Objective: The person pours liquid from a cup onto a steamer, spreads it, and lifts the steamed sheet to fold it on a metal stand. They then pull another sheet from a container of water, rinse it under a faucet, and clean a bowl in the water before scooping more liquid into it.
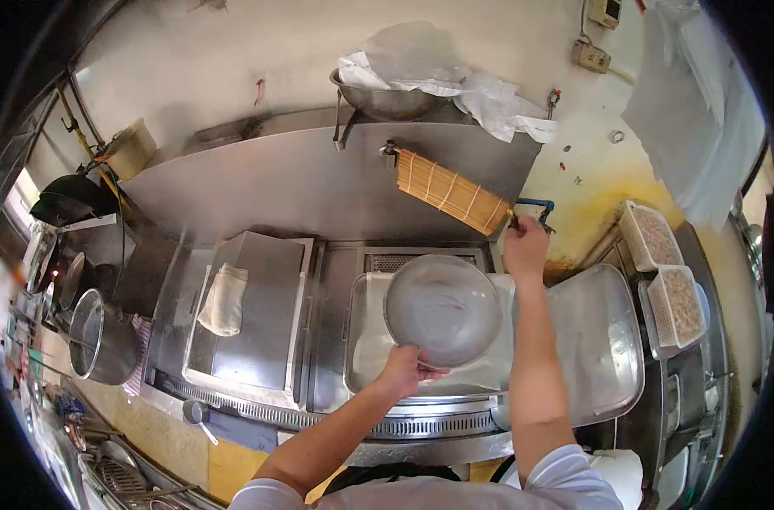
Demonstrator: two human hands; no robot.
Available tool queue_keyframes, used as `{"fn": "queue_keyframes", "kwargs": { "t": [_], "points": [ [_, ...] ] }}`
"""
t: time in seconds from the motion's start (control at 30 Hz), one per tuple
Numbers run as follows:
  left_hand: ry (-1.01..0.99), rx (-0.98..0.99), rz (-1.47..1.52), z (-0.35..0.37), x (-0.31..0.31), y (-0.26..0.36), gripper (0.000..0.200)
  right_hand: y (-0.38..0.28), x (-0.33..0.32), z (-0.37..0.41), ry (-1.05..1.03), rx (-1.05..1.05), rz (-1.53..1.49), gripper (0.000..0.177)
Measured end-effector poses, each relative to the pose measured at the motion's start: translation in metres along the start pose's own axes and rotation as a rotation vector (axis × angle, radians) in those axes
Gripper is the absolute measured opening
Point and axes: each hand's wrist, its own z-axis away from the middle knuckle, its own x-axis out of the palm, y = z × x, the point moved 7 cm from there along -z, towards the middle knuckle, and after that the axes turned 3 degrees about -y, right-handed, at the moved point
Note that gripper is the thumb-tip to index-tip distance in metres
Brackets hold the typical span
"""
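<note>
- Left hand (406, 367): fingers clamped on the rim of the steel bowl (442, 310), held over the steaming tray (366, 344).
- Right hand (524, 245): fingers closed on a corner of the bamboo mat (451, 191), beside the blue tap (542, 205).
- White cloth (224, 299) lies to the left.

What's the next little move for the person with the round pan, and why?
Probably settle the round pan onto the rectangular tray below it. The left hand holds the pan by its rim above the tray, while the right hand is up by the bamboo mat; what it grips I cannot tell.
</note>
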Motion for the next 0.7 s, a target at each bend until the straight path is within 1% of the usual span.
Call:
{"fn": "queue_keyframes", "kwargs": {
  "t": [0.1,0.2,0.23,0.27,0.33,0.37,0.43,0.47,0.53,0.57,0.67,0.7],
  "points": [
    [0.044,0.022,0.003,0.004,-0.002,0.005,0.041,-0.037,-0.019,0.032,-0.127,0.132,-0.129,0.016],
    [0.082,0.07,0.009,0.006,-0.018,0.004,0.042,-0.086,-0.036,0.062,-0.152,0.146,-0.294,0.018],
    [0.091,0.093,0.011,0.006,-0.026,0.001,0.042,-0.101,-0.038,0.068,-0.2,0.161,-0.34,0.02],
    [0.105,0.075,0.039,0.007,-0.034,-0.004,0.041,-0.114,-0.036,0.076,-0.251,0.176,-0.385,0.022],
    [0.132,0.042,0.091,0.011,-0.045,-0.009,0.038,-0.142,-0.018,0.098,-0.284,0.11,-0.485,0.02],
    [0.152,0.066,0.086,0.017,-0.049,-0.008,0.037,-0.153,-0.011,0.109,-0.302,0.079,-0.533,0.019],
    [0.189,0.119,0.084,0.036,-0.047,-0.001,0.036,-0.163,0.003,0.124,-0.335,0.153,-0.78,0.016],
    [0.206,0.101,0.092,0.036,-0.056,-0.006,0.036,-0.165,0.009,0.131,-0.35,0.192,-0.902,0.015],
    [0.233,0.068,0.107,0.029,-0.077,-0.016,0.037,-0.148,0.032,0.154,-0.411,0.525,-1.171,0.013],
    [0.212,0.081,0.116,0.025,-0.083,-0.019,0.037,-0.139,0.045,0.169,-0.442,0.701,-1.297,0.013],
    [0.151,0.101,0.128,0.024,-0.087,-0.025,0.036,-0.117,0.097,0.212,-0.735,0.972,-1.268,0.013],
    [0.132,0.099,0.127,0.028,-0.084,-0.024,0.036,-0.111,0.108,0.219,-0.771,0.995,-1.258,0.013]
  ]
}}
